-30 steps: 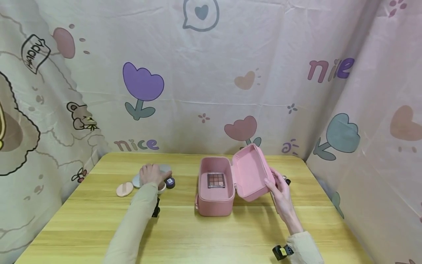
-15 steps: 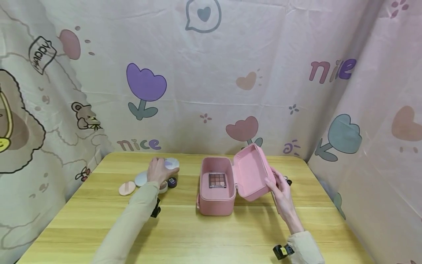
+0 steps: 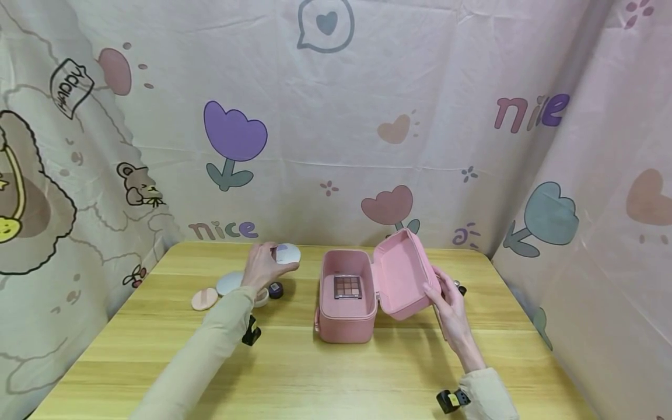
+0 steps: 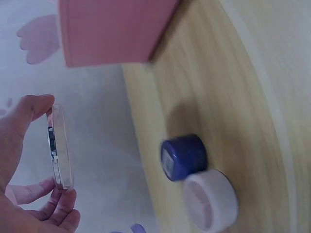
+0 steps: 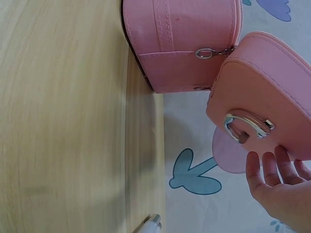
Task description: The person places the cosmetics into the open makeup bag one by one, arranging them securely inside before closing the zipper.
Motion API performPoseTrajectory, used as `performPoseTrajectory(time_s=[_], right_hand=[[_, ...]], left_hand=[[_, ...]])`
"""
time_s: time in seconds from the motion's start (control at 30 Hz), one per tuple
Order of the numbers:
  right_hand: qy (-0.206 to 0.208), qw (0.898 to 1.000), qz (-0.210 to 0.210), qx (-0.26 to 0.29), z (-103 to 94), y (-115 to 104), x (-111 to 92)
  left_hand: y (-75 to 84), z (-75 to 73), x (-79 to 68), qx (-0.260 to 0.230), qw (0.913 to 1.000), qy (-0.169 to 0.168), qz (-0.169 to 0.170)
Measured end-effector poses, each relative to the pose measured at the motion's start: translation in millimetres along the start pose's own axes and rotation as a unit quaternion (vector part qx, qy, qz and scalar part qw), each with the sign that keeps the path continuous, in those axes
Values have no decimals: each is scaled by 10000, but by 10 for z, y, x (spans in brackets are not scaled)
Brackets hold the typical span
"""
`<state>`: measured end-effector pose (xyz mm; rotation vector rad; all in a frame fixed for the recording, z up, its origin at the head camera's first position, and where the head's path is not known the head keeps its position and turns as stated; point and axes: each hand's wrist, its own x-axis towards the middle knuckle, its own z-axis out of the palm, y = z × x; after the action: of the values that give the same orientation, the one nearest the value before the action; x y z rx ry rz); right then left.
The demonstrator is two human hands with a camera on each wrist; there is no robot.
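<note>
My left hand (image 3: 261, 269) pinches a thin round compact (image 3: 289, 253) by its edges, thumb on one side and fingertips on the other. The left wrist view shows the compact (image 4: 59, 148) edge-on, with a clear rim and a small catch, held above the table. In the middle stands a pink makeup case (image 3: 346, 331), its lid swung out to the right. An eyeshadow palette (image 3: 347, 286) lies inside the case. My right hand (image 3: 450, 309) holds the tilted lid (image 3: 403, 277) at its outer edge; in the right wrist view, fingers rest against its outside, near the handle (image 5: 245, 125).
Left of the case, a dark blue jar (image 3: 275, 290) stands beside a white jar (image 3: 261, 299). Farther left lie a pale round disc (image 3: 228, 283) and a pink powder puff (image 3: 204, 298). Behind the right hand are small dark and silver items (image 3: 461, 289). A patterned curtain hangs behind the table.
My left hand has picked up the round compact from among the items at left and moved right with it, toward the case. The right hand keeps its hold on the lid.
</note>
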<state>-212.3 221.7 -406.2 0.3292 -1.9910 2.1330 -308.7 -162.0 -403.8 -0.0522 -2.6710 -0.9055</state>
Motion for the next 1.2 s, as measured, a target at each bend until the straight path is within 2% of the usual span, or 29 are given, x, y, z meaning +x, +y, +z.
performPoseTrajectory(time_s=[0.13,0.23,0.33,0.4,0.47,0.57,0.63,0.77,1.0,1.2], right_hand=[[-27,10000,-48,-20,-3,2,1],[-104,9997,-241,18,-33,72,18],[-371,9962,-725,314,-128,271,78],[-632,9898,-1105,635,-223,453,144],[-695,9883,-1177,680,-236,475,150],[-482,9940,-894,413,-166,334,100],[-254,9984,-497,89,-67,135,28],[-87,9999,-131,-14,-7,-2,-8],[-10,10000,8,-2,-18,29,7],[18,10000,5,-6,-12,25,5]], left_hand=[[112,-38,-2,-152,9997,-168,108],[214,-70,-7,-221,9992,-271,171],[330,-96,-21,-276,9987,-342,273],[401,-100,-35,-310,9981,-394,352],[467,-96,-51,-317,9975,-451,433],[548,-71,-71,-318,9965,-518,577],[601,-49,-78,-318,9957,-561,671],[685,16,-85,-291,9945,-643,768],[810,139,-100,-304,9927,-857,788],[892,245,-70,-227,9889,-1027,1050]])
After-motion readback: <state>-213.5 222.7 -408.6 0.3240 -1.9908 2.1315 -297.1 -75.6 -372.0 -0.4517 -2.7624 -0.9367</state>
